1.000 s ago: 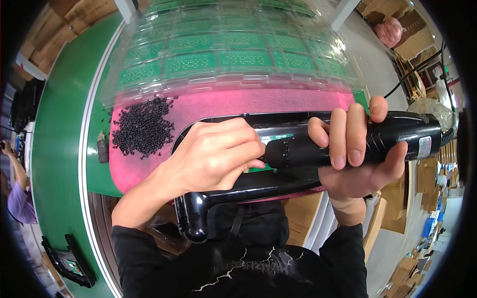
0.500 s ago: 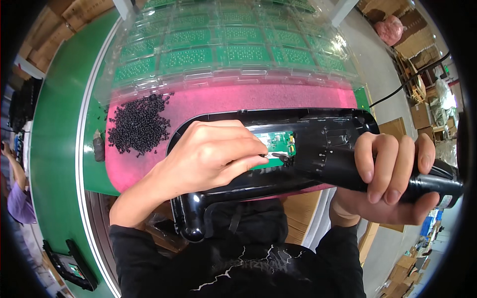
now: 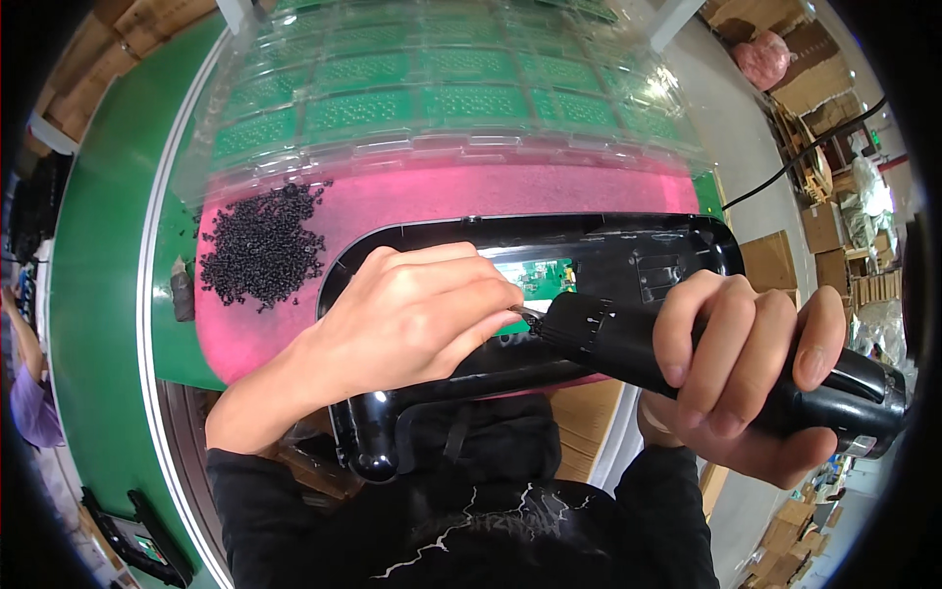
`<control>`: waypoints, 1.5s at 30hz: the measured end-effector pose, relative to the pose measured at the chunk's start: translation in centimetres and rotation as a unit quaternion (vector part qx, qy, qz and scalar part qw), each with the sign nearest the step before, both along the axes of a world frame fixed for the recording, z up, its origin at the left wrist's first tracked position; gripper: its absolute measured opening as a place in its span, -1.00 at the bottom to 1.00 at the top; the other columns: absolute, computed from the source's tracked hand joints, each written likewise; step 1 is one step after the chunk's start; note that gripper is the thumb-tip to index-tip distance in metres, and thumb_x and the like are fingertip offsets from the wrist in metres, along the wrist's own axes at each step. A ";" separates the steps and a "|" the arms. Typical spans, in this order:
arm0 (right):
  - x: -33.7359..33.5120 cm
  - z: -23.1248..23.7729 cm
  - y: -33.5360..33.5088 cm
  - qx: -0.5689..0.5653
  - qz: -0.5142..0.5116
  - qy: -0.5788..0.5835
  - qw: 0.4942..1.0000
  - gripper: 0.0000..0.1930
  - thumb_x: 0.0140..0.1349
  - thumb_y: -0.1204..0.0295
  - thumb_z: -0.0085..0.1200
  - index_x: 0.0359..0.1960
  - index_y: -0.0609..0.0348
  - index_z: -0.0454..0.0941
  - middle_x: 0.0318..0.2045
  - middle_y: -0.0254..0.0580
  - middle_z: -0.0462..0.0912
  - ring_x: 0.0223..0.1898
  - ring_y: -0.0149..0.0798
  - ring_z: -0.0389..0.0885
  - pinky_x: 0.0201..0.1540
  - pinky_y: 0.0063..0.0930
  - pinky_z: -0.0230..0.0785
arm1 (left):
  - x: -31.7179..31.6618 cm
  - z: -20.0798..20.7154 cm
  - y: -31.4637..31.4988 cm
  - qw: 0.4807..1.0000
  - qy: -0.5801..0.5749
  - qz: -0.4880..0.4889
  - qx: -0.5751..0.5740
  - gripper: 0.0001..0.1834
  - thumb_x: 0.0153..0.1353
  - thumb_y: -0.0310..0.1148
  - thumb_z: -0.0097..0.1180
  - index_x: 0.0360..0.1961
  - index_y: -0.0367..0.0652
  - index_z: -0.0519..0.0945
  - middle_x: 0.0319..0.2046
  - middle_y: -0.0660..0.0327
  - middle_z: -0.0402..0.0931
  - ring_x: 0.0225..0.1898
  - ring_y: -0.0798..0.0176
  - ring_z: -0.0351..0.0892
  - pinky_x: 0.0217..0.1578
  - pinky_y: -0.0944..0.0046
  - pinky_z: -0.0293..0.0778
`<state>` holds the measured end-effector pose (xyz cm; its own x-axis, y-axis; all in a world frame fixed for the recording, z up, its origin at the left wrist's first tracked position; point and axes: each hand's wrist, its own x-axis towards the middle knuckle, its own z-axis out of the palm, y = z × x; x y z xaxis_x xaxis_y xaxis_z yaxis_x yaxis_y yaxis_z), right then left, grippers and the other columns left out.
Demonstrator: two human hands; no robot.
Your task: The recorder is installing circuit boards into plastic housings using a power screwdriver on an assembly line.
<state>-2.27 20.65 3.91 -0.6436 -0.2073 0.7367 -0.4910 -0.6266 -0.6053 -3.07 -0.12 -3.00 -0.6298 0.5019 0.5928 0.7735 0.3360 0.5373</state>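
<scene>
A black plastic housing (image 3: 392,239) lies open side up on the pink mat, with a green circuit board (image 3: 551,273) inside. My right hand (image 3: 751,363) is wrapped round a black electric screwdriver (image 3: 623,339), its nose slanting left and down over the board. The thumb and forefinger of my left hand (image 3: 402,304) are pinched together right at the driver's tip. Something small and dark shows between those fingertips, too small to name. My left hand and forearm cover part of the housing's left half.
A heap of small black screws (image 3: 260,245) sits on the pink mat (image 3: 442,187) at left. Clear plastic trays of green circuit boards (image 3: 476,103) stand behind. A black cord (image 3: 805,152) runs at right. Another housing (image 3: 137,540) lies at lower left; a person in purple (image 3: 37,407) is far left.
The screwdriver's nose has swung left and down, and its tip now meets my left fingertips. More of the housing's right side shows. My left hand keeps its pinch.
</scene>
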 end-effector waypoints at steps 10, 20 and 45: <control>-0.9 -0.9 0.4 -0.022 0.009 0.036 0.999 -0.60 0.18 0.13 0.23 -0.18 0.05 0.31 -0.63 -0.43 0.53 -0.69 -0.48 0.47 -0.48 -0.54 0.35 | -0.3 -0.3 0.0 0.998 -0.056 -0.005 -0.011 -0.86 0.04 -0.55 0.30 -0.35 -0.31 0.60 -0.43 0.10 0.61 -0.39 0.07 0.62 -0.39 0.20 0.54; -3.9 -2.6 2.7 0.141 -0.083 -0.095 0.982 -0.62 0.25 0.06 0.03 -0.19 0.09 0.30 -0.65 -0.38 0.36 -0.67 -0.44 0.28 -0.48 -0.46 0.18 | -0.2 -0.5 -0.5 0.985 -0.114 -0.027 -0.125 -0.87 0.13 -0.37 0.26 -0.35 -0.20 0.62 -0.42 0.22 0.66 -0.38 0.14 0.64 -0.38 0.22 0.56; -5.3 -2.8 1.3 0.244 -0.088 -0.119 0.958 -0.64 0.19 0.11 0.08 -0.26 0.11 0.29 -0.72 -0.42 0.31 -0.74 -0.48 0.24 -0.62 -0.53 0.11 | -0.3 0.1 -0.5 0.967 -0.200 0.009 -0.159 -0.89 0.16 -0.36 0.22 -0.35 -0.18 0.62 -0.36 0.22 0.70 -0.37 0.08 0.69 -0.39 0.21 0.56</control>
<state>-7.62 21.94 1.15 -0.8382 -0.3628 0.4073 -0.3745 -0.1602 -0.9133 -3.35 -0.64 -2.89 -0.7875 0.6049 0.1177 0.5173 0.5450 0.6599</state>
